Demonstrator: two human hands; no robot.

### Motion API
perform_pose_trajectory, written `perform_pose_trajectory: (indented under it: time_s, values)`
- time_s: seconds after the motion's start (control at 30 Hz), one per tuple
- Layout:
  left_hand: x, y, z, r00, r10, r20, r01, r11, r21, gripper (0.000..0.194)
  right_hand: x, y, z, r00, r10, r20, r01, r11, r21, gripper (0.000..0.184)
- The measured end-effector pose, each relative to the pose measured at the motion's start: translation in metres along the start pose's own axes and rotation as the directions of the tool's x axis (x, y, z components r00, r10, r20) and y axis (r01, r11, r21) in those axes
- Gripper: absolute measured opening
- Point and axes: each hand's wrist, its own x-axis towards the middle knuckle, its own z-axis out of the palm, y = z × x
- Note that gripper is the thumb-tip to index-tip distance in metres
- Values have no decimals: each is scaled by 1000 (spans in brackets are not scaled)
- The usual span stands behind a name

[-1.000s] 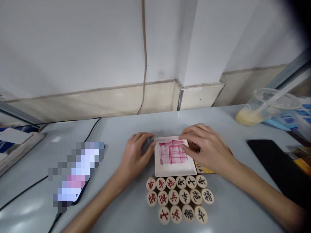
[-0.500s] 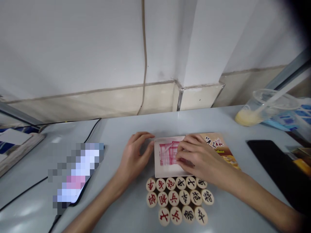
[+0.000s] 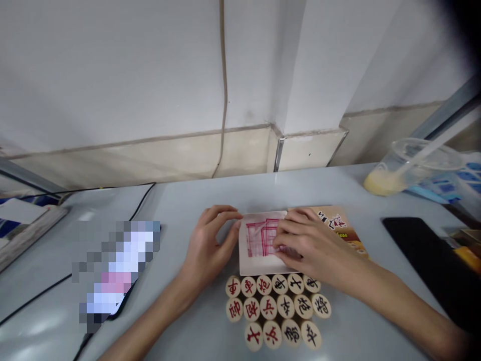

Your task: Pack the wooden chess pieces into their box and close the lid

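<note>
A shallow white box [image 3: 259, 267] lies on the table with a folded clear sheet [image 3: 259, 238] printed with red lines in it. At the box's upper left corner, my left hand [image 3: 210, 243] has its thumb and fingertips closed on the edge. My right hand [image 3: 300, 238] lies over the box's right side, its fingers bent and pressed onto the sheet; the fingertips are partly hidden. Below the box stand xiangqi pieces [image 3: 268, 307] in rows, marked red or black. A printed chess box cover [image 3: 338, 225] lies partly under my right forearm.
On the left are a lit phone [image 3: 124, 271], a black cable [image 3: 37, 296] and papers [image 3: 37, 230]. A plastic cup with a straw [image 3: 391, 173] stands at the back right. A flat black object [image 3: 417, 260] lies beyond my right forearm.
My left fingertips have moved slightly right, onto the box edge, and closer to the thumb. My right hand has barely shifted. The pieces stay where they were.
</note>
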Motion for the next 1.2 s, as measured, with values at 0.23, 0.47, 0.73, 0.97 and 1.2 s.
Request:
perform_pose_trajectory:
  time_s: [0.23, 0.47, 0.73, 0.97, 1.2]
  values:
    - [-1, 1, 1, 1000, 17, 11, -17, 1000, -11, 17, 3, -9, 0, 1000, 5, 27, -3, 997, -73, 16]
    - [-2, 3, 1, 997, 72, 12, -71, 997, -8, 17, 3, -8, 1, 998, 4, 58, 2, 995, -104, 9]
    - [-3, 3, 1, 992, 119, 34, -119, 993, 26, 18, 0, -3, -3, 1000, 10, 23, -9, 998, -67, 9]
    - [-5, 0, 4, 992, 77, 96, -87, 990, 108, 28, -3, -1, -2, 998, -52, 22, 55, 990, -128, 6]
    - [-6, -3, 10, 987, 11, 160, -47, 973, 224, 32, 0, -1, -2, 995, -86, 59, 95, 982, -166, 12]
